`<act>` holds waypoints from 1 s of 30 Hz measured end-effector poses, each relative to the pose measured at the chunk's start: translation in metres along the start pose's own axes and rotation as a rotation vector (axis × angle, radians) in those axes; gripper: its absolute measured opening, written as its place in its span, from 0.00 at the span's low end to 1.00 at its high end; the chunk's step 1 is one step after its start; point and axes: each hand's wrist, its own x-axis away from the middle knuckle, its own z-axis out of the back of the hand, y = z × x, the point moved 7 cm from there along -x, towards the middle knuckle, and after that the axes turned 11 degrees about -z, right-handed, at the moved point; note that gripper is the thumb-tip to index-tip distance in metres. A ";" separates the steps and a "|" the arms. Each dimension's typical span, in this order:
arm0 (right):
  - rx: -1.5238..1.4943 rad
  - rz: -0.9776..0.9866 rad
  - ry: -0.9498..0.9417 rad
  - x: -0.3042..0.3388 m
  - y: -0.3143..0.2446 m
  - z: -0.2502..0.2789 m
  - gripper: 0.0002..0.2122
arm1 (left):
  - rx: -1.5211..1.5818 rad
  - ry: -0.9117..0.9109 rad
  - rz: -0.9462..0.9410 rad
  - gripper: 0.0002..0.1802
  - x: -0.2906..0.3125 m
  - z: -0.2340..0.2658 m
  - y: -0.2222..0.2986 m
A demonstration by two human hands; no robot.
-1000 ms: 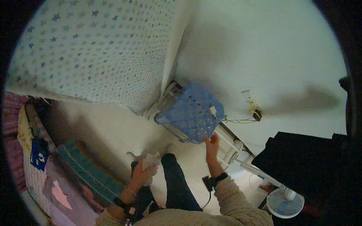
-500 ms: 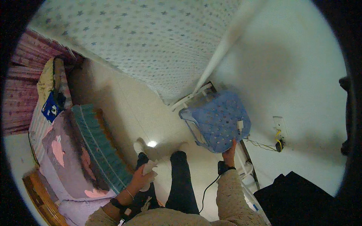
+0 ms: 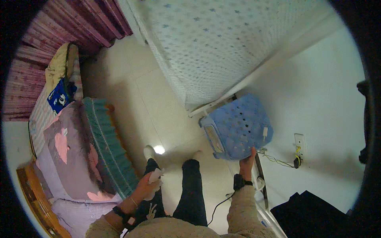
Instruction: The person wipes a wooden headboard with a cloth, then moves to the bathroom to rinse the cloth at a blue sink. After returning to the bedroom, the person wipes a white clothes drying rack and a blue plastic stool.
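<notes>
My right hand grips the near edge of a blue plastic stool. The stool's top has several small holes and a white label near its right side, and an open frame shows on its left side. My left hand is closed around a crumpled white tissue or cloth, held low in front of my left leg. Part of the tissue is hidden by the fingers.
On the left, a bed carries a purple cover and a green fringed cloth. A white star-patterned sheet hangs ahead, by a white metal frame. A wall socket with a cable is at right, above a black object.
The view has shifted, so the star-patterned sheet now sits farther right. The stool has turned, showing its holes more clearly, with my right hand still on its edge. My left hand keeps the tissue.
</notes>
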 end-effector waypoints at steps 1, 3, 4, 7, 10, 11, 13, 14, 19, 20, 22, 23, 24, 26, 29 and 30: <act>0.010 0.002 -0.031 0.013 0.001 -0.008 0.30 | 0.064 -0.012 0.008 0.26 0.002 0.004 -0.002; -0.018 0.022 -0.049 0.040 0.004 -0.012 0.28 | 0.193 -0.049 0.017 0.26 0.004 0.011 -0.006; 0.024 -0.058 -0.061 0.067 0.004 -0.030 0.28 | 0.168 -0.037 0.011 0.26 0.005 0.016 -0.010; 0.039 -0.006 -0.113 0.105 0.006 -0.031 0.30 | 0.136 -0.019 -0.019 0.24 0.010 0.032 -0.015; 0.127 -0.057 -0.130 0.167 0.017 -0.062 0.33 | 0.202 0.006 -0.075 0.22 0.017 0.054 -0.009; 0.159 -0.055 -0.098 0.187 0.023 -0.067 0.33 | 0.226 -0.004 -0.096 0.23 0.019 0.063 -0.011; 0.220 -0.077 -0.100 0.223 0.040 -0.101 0.34 | 0.146 -0.010 -0.017 0.24 0.028 0.091 -0.009; 0.255 -0.102 -0.141 0.244 0.048 -0.134 0.34 | 0.202 0.009 -0.075 0.24 0.033 0.106 -0.012; 0.485 -0.215 -0.177 0.280 0.101 -0.230 0.38 | 0.174 0.108 -0.243 0.24 0.047 0.201 -0.020; 0.491 -0.246 -0.160 0.276 0.114 -0.244 0.38 | 0.204 0.116 -0.211 0.23 0.054 0.222 -0.014; 0.514 -0.306 -0.127 0.267 0.138 -0.264 0.37 | 0.283 0.192 -0.260 0.22 0.065 0.260 -0.031; 0.597 -0.273 -0.190 0.267 0.150 -0.307 0.35 | 0.289 0.221 -0.242 0.21 0.078 0.280 -0.038; 0.682 -0.234 -0.264 0.267 0.163 -0.353 0.34 | 0.300 0.256 -0.244 0.20 0.077 0.302 -0.044; 0.705 -0.253 -0.437 0.259 0.186 -0.421 0.33 | 0.424 0.391 -0.360 0.19 0.088 0.333 -0.072; 0.668 -0.317 -0.453 0.217 0.210 -0.498 0.30 | 0.346 0.500 -0.351 0.18 0.111 0.375 -0.075; 0.634 -0.341 -0.430 0.197 0.213 -0.510 0.30 | 0.342 0.505 -0.416 0.19 0.111 0.384 -0.081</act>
